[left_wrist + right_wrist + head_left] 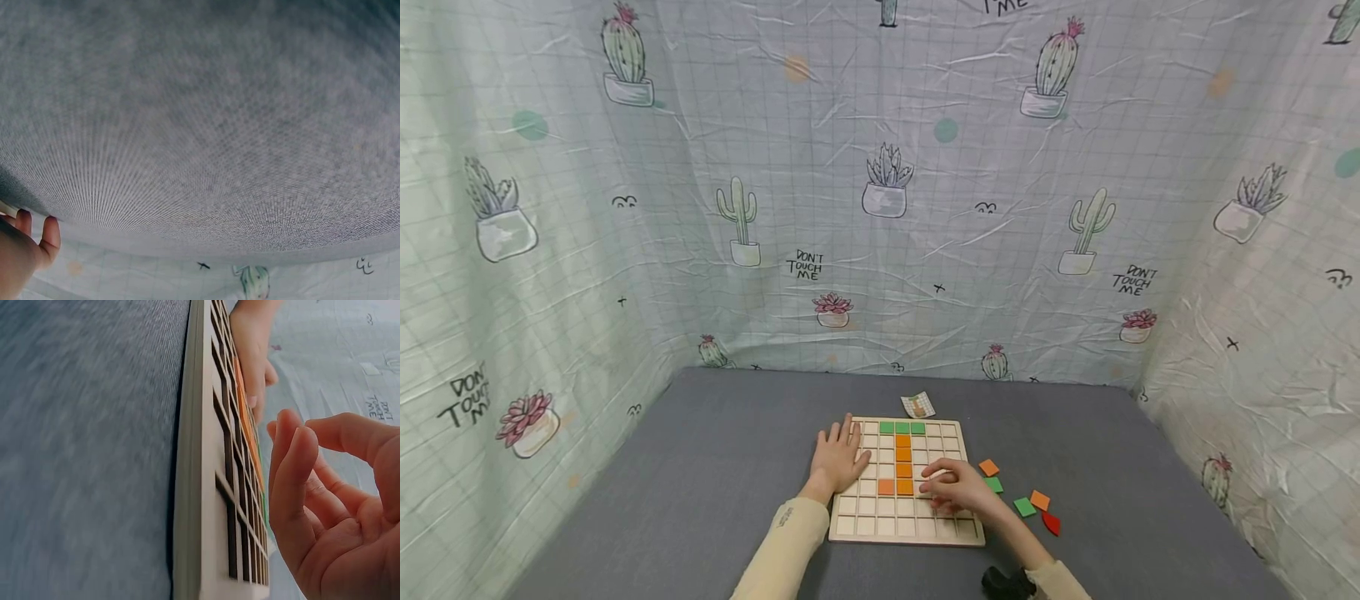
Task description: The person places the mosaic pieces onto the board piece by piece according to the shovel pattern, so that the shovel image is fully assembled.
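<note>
Head view: gridded board (886,506) beneath the right hand (958,487).

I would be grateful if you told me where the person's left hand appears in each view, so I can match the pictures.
Head: below centre, the left hand lies on the left side of the gridded board.
Left wrist: lower left corner, cut off by the picture's edge.
Right wrist: at the top, right of centre, beside the orange tiles.
Shared landmark: the printed sheet, behind the table in all three views.
</note>
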